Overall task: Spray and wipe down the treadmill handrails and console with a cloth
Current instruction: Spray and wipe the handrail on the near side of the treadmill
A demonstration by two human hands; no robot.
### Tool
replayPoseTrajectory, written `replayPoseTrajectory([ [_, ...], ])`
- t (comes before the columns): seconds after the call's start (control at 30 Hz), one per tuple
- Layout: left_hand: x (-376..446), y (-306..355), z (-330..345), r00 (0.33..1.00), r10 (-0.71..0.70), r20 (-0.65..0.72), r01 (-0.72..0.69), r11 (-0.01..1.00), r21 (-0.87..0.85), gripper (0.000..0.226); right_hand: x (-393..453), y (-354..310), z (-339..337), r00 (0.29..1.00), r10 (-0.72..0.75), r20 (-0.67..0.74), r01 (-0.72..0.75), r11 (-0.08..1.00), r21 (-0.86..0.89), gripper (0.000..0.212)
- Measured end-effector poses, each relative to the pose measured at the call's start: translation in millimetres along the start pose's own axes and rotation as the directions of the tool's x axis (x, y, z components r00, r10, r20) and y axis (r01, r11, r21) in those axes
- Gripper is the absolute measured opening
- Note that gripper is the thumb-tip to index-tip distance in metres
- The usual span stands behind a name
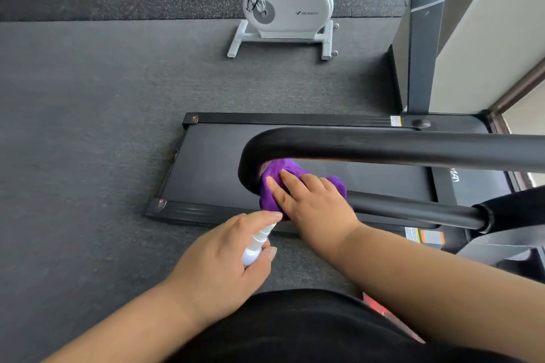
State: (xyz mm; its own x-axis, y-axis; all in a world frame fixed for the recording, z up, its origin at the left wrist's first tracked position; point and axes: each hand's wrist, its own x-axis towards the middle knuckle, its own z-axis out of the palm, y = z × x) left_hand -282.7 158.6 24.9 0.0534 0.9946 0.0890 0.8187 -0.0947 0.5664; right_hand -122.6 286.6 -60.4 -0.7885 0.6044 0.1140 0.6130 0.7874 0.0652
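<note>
A black curved treadmill handrail [383,147] loops across the middle right of the head view. My right hand [312,203] presses a purple cloth [274,177] with straight fingers against the inside of the handrail's bend. My left hand [218,256] grips a small white spray bottle [256,244], its index finger lying over the nozzle, just left of and below the cloth. The console is not in view.
The treadmill belt [212,162] lies below the handrail on the grey gym floor. A white exercise bike [286,9] stands at the back. A grey treadmill upright [421,53] and another black rail rise at the far right by a wall.
</note>
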Motion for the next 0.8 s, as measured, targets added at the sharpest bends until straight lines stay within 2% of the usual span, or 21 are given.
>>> replayPoseTrajectory([
  [0.1, 2, 1, 1, 1.0, 0.026, -0.004, -0.026, 1.0, -0.007, 0.048, -18, 15, 4, 1.0, -0.001, 0.005, 0.001, 1.0, -0.009, 0.095],
  [0.17, 1, 0, 0, 1.0, 0.025, -0.008, -0.025, 1.0, -0.015, 0.048, -29, 23, 13, 0.996, 0.086, -0.037, -0.082, 0.991, 0.102, 0.093],
  [0.2, 0, -2, -1, 1.0, 0.022, -0.01, -0.023, 1.0, -0.018, 0.048, -34, 25, 14, 0.988, 0.14, -0.063, -0.124, 0.969, 0.214, 0.088],
  [0.23, -2, -5, -3, 1.0, 0.019, -0.01, -0.019, 1.0, -0.02, 0.048, -36, 26, 14, 0.975, 0.199, -0.099, -0.152, 0.923, 0.354, 0.079],
  [0.3, -5, -9, -5, 1.0, 0.011, -0.006, -0.011, 1.0, -0.018, 0.048, -33, 23, 5, 0.926, 0.342, -0.161, -0.17, 0.757, 0.631, 0.059],
  [0.37, -6, -13, -9, 1.0, 0.013, -0.008, -0.013, 1.0, -0.018, 0.048, -19, 12, -9, 0.881, 0.446, -0.157, -0.151, 0.58, 0.801, 0.048],
  [0.4, -6, -15, -10, 1.0, 0.018, -0.01, -0.018, 1.0, -0.022, 0.047, -10, 4, -15, 0.882, 0.448, -0.145, -0.135, 0.536, 0.834, 0.046],
  [0.43, -6, -16, -12, 1.0, 0.024, -0.011, -0.024, 0.999, -0.027, 0.047, -2, -4, -18, 0.904, 0.404, -0.141, -0.116, 0.548, 0.829, 0.045],
  [0.47, -6, -17, -14, 0.999, 0.032, -0.013, -0.032, 0.999, -0.032, 0.048, 6, -13, -20, 0.933, 0.334, -0.137, -0.101, 0.605, 0.79, 0.051],
  [0.53, -5, -21, -17, 0.999, 0.05, -0.017, -0.051, 0.998, -0.035, 0.049, 15, -28, -19, 0.965, 0.247, -0.087, -0.107, 0.673, 0.732, 0.071],
  [0.6, -5, -25, -22, 0.998, 0.062, -0.02, -0.063, 0.997, -0.035, 0.049, 23, -38, -23, 0.937, 0.348, -0.041, -0.187, 0.595, 0.782, 0.07],
  [0.67, -4, -29, -25, 0.996, 0.087, -0.02, -0.088, 0.996, -0.032, 0.05, 34, -46, -28, 0.875, 0.484, 0.032, -0.328, 0.543, 0.773, 0.066],
  [0.73, -3, -33, -27, 0.993, 0.118, -0.014, -0.119, 0.993, -0.027, 0.05, 46, -52, -28, 0.872, 0.482, 0.091, -0.431, 0.666, 0.609, 0.066],
  [0.8, -1, -34, -27, 0.992, 0.127, -0.001, -0.127, 0.992, -0.016, 0.05, 52, -51, -26, 0.889, 0.442, 0.121, -0.44, 0.75, 0.493, 0.058],
])
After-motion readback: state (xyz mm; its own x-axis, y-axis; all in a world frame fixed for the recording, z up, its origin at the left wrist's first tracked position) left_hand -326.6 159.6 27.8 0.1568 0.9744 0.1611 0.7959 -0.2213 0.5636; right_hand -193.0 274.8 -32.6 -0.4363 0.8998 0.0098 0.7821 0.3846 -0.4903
